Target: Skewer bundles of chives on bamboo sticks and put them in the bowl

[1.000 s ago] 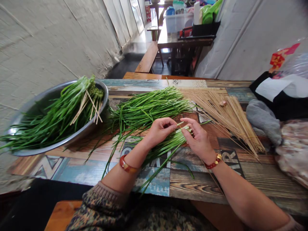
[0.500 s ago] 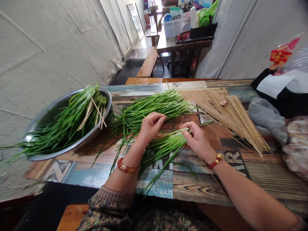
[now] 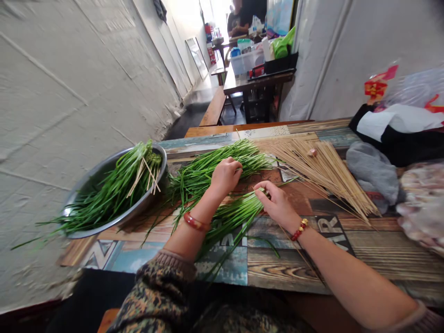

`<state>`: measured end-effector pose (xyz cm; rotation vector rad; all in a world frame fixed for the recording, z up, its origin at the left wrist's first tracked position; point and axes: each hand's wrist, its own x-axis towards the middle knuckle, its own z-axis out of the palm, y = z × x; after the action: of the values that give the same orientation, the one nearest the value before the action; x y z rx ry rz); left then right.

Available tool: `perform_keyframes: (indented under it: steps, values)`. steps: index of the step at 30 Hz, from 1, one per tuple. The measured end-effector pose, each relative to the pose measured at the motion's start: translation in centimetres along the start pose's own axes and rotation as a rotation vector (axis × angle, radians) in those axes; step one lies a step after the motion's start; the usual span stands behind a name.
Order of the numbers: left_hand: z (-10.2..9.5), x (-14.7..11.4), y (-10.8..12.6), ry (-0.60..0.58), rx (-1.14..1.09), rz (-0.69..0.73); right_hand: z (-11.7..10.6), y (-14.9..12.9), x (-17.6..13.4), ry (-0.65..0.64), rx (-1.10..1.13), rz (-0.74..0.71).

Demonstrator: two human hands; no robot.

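Observation:
My right hand (image 3: 274, 201) pinches the pale ends of a small bunch of garlic chives (image 3: 239, 210), whose green leaves trail toward the table's front edge. A thin bamboo skewer (image 3: 301, 254) slants out below that hand; how it meets the chives is hidden by my fingers. Behind, my left hand (image 3: 226, 175) is at the near side of a larger pile of chives (image 3: 204, 159). Its fingers are curled downward and closed, and whatever is between them is hidden.
At left, a metal basin (image 3: 120, 222) holds more chives with several skewers through them. Loose bamboo skewers (image 3: 333, 171) lie fanned out at right, near a grey plastic bag (image 3: 373, 171) and a bag of pale pieces (image 3: 423, 203). A person (image 3: 237, 23) is in the far background.
My left hand has moved forward and right to the larger pile, its fingers curling down. My right hand keeps its pinch on the bunch. The view has tilted up slightly.

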<state>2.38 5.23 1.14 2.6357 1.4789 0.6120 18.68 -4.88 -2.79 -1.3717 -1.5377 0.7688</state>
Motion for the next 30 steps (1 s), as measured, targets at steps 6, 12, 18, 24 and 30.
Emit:
perform_keyframes:
  steps: [6, 12, 18, 24, 30]
  values:
    - [1.4, 1.3, 0.4, 0.003, 0.182, -0.005, 0.1, 0.0, 0.1, 0.012, 0.017, -0.016]
    - [0.4, 0.5, -0.3, 0.064, -0.032, 0.002, 0.1, 0.0, 0.1, 0.013, 0.036, -0.030]
    - [-0.9, -1.0, -1.1, 0.024, -0.218, -0.051, 0.2, 0.1, 0.0, 0.031, 0.037, -0.045]
    - [-2.2, -2.3, -1.5, 0.071, -0.269, -0.099, 0.1, 0.0, 0.0, 0.017, 0.027, -0.026]
    - [-2.0, -2.3, -2.5, 0.128, -0.268, -0.044, 0.0, 0.0, -0.1, 0.002, 0.036, -0.016]
